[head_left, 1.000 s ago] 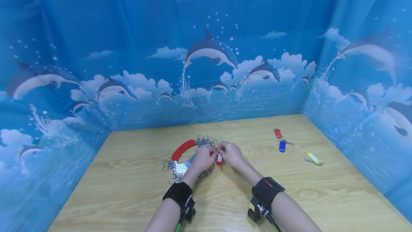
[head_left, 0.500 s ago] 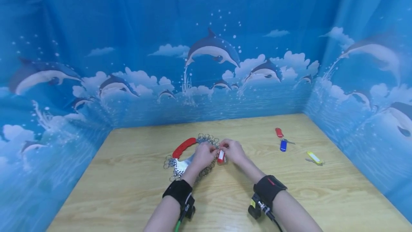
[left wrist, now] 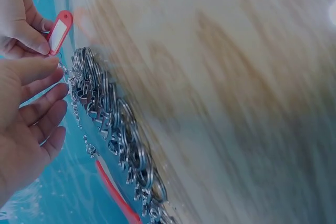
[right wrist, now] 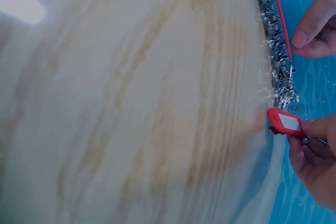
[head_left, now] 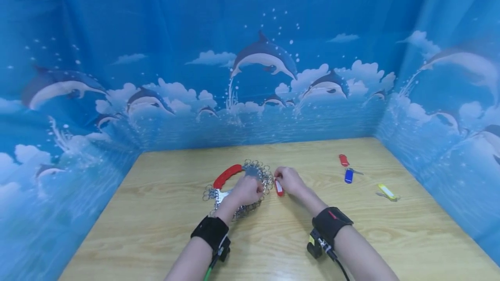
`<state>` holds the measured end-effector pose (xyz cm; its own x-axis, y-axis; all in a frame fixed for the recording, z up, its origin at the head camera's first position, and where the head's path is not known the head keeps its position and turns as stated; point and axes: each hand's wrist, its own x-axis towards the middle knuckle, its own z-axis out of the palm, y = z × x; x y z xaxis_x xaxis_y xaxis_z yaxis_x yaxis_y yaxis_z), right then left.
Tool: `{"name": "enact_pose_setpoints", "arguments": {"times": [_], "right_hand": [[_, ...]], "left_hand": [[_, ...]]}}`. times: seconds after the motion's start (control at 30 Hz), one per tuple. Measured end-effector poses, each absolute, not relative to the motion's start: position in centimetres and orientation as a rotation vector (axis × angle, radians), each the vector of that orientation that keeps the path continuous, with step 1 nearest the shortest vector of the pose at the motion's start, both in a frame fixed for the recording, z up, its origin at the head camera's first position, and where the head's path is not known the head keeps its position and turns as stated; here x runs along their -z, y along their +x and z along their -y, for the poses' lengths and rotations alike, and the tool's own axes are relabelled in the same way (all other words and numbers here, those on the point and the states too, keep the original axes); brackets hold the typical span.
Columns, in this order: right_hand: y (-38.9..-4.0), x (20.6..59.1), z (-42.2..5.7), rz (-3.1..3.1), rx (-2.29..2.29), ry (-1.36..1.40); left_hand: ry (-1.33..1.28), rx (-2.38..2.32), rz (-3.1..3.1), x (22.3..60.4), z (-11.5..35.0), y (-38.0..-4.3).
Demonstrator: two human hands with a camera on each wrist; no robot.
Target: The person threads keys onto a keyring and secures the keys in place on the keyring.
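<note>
A large key ring with a red finger-grip handle [head_left: 228,176] and a shiny metal plate lies on the table, its rim lined with several small clips and split rings [left wrist: 113,114]. My left hand [head_left: 247,190] is over its right part, fingers loosely bent, with nothing visible in them; in the left wrist view its fingertips are close to a chain clip. Just right of the ring, my right hand [head_left: 290,180] pinches a red key tag [right wrist: 287,122] with a white label between thumb and finger. The tag's small ring end is partly hidden by those fingers.
Toward the right side of the wooden table [head_left: 312,237] lie another red tag [head_left: 343,160], a blue tag [head_left: 349,175] with a key, and a yellow tag [head_left: 386,191] with a key. A blue dolphin-print curtain [head_left: 175,55] encloses the back and sides.
My hands, earlier together at the ring's right edge, have parted. The right hand has drawn slightly right with the red key tag; the left has shifted left over the ring.
</note>
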<state>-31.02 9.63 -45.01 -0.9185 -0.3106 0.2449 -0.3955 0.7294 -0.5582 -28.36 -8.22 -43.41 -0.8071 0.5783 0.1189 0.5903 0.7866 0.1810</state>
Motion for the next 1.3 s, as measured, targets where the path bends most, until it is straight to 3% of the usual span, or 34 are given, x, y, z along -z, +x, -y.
{"name": "enact_pose_setpoints", "arguments": {"times": [0.37, 1.03, 1.3], "right_hand": [[-31.0, 45.9, -9.5, 2.869, -0.730, 0.614], [-30.8, 46.1, -10.0, 2.869, -0.633, 0.638], [-30.4, 46.2, -9.9, 2.844, -0.671, 0.636]], "left_hand": [[-0.987, 0.090, 2.952, 43.9, 7.6, -27.5], [-0.717, -0.167, 3.054, 44.0, 5.4, -26.7], [-0.665, 0.017, 3.097, 44.5, 6.3, -26.9]]}}
